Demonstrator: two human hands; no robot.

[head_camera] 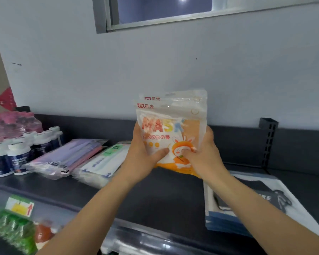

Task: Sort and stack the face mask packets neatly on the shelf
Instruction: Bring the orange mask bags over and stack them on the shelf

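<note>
I hold two orange-and-white mask packets (pixel 173 126) upright above the dark shelf (pixel 166 196), one behind the other, printed "MASK" with a rabbit cartoon. My left hand (pixel 144 153) grips their left edge, thumb across the front. My right hand (pixel 204 155) grips the right edge, thumb pressed on the front. A stack of purple and pink mask packets (pixel 68 155) lies flat on the shelf to the left. Next to it lies a stack of white and blue packets (pixel 103 162). A blue and white stack of packets (pixel 247 208) lies at the right under my forearm.
White-capped dark bottles (pixel 18 150) stand at the shelf's left end, with pink wrapped bottles (pixel 13 124) behind them. A black shelf upright (pixel 268 142) rises at the back right. Price labels (pixel 19 206) and green goods (pixel 11 230) sit on the level below.
</note>
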